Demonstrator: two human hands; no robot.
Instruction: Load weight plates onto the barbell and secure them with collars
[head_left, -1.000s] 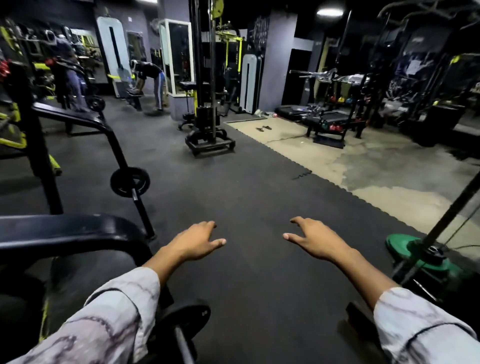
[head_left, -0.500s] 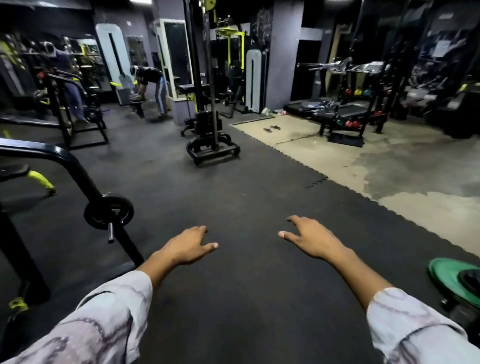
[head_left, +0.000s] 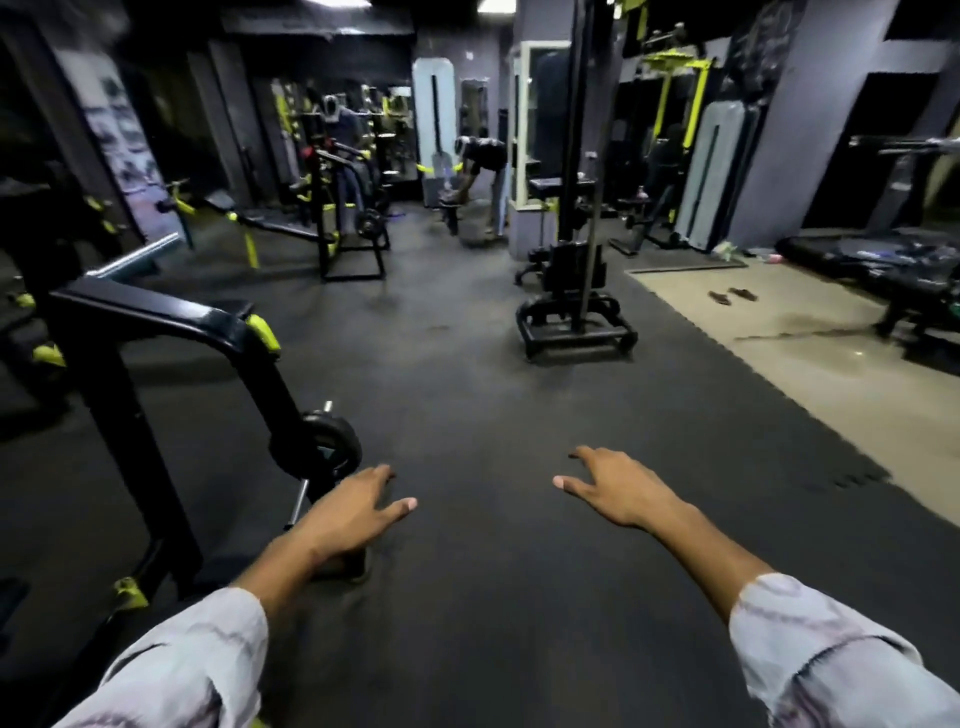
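Note:
My left hand (head_left: 353, 506) and my right hand (head_left: 615, 488) are stretched out in front of me over the black rubber floor, palms down, fingers apart, holding nothing. A small black weight plate (head_left: 332, 441) hangs on a storage peg of a black machine frame (head_left: 156, 317), just above and left of my left hand. No barbell and no collar is in view.
A cable machine base (head_left: 574, 327) stands ahead in the middle of the floor. A rack (head_left: 353, 228) holding a plate is further back left. A person (head_left: 483, 171) bends over beyond it. A beige floor patch (head_left: 779, 338) with sandals (head_left: 732, 296) lies to the right.
My view has swung left: the green plate at the right has left the frame, and the black frame with its plate now sits closer to my left hand. Both hands stay open.

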